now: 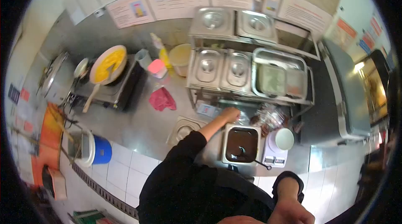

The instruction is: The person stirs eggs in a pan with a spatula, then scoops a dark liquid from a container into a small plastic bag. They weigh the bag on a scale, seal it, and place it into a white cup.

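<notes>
My left hand (pixel 230 115) reaches over the steel counter, its fingers closed beside some clear plastic (pixel 243 118); what they hold, if anything, is too small to make out. Just in front of it stands a square steel pan of dark brown sauce (pixel 241 143), with a ladle handle (pixel 263 164) sticking out over its front right corner. My right hand (pixel 292 212) is bent at the wrist close to my body, at the bottom edge of the view. Its fingers are mostly hidden. A steel lid (pixel 183 132) lies left of the pan, under my left forearm.
Right of the pan, a white bowl (pixel 284 139) sits on a kitchen scale (pixel 275 158). Behind are plastic-wrapped packs (pixel 269 116) and a rack of lidded steel pans (pixel 208 65). Leftward are a red cloth (pixel 162 99) and a frying pan of yellow food (pixel 119 65) on a stove.
</notes>
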`<state>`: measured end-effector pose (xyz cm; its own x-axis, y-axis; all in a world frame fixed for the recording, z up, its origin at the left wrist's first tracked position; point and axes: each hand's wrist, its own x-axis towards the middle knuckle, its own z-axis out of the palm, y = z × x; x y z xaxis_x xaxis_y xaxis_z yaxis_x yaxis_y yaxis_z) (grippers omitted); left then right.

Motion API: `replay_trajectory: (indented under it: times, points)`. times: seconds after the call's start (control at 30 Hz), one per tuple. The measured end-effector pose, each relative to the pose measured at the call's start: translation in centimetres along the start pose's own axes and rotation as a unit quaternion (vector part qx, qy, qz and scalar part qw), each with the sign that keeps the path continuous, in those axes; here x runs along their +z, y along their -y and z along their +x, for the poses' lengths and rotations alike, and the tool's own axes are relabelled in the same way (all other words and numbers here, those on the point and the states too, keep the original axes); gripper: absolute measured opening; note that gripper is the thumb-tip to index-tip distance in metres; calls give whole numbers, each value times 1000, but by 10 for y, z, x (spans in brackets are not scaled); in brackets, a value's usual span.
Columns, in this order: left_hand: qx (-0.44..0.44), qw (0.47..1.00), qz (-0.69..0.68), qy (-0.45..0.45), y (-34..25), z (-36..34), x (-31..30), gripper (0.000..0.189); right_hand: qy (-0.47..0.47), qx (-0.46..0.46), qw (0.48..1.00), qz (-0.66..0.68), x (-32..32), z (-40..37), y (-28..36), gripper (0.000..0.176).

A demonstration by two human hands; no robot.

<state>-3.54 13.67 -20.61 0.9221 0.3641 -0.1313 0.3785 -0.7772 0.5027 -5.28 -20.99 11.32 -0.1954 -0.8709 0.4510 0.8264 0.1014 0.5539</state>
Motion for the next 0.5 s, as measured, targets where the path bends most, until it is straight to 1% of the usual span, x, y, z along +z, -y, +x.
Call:
replay_trajectory:
  times: [0.03,0.07,0.1,0.13,0.2,0.23,0.27,0.37,0.4,0.47,0.5]
  points:
    - [14,1000,8,-25,-5,-6,-6,12,61,73,993,72,2,-3,1,37]
    - [13,998,-23,-56,-8,-10,-10,12,113,152,973,133,8,-7,0,36]
    - [17,995,-53,-85,-12,-15,-13,12,17,96,994,46,6,-8,2,36]
    - [15,984,-88,-153,-20,-24,-19,14,-75,37,995,-47,2,-5,4,36]
    - [34,964,-150,-218,-28,-40,-32,15,-111,60,992,-16,-4,-1,10,37]
    - [44,950,-180,-253,-32,-48,-42,16,-57,142,982,109,-2,-3,13,38]
    - [42,940,-201,-271,-38,-58,-49,16,-1,222,947,231,-3,-5,14,38]
    - [40,895,-278,-347,-56,-88,-74,16,5,307,909,283,5,-14,3,40]
    - [109,859,-252,-432,-56,-92,-72,13,36,293,919,263,5,-18,-3,40]
    - [155,848,-133,-489,-68,-121,-83,11,98,264,934,218,0,-25,-11,39]
    - [179,838,-69,-511,-75,-140,-94,10,106,329,913,218,19,-33,-7,36]
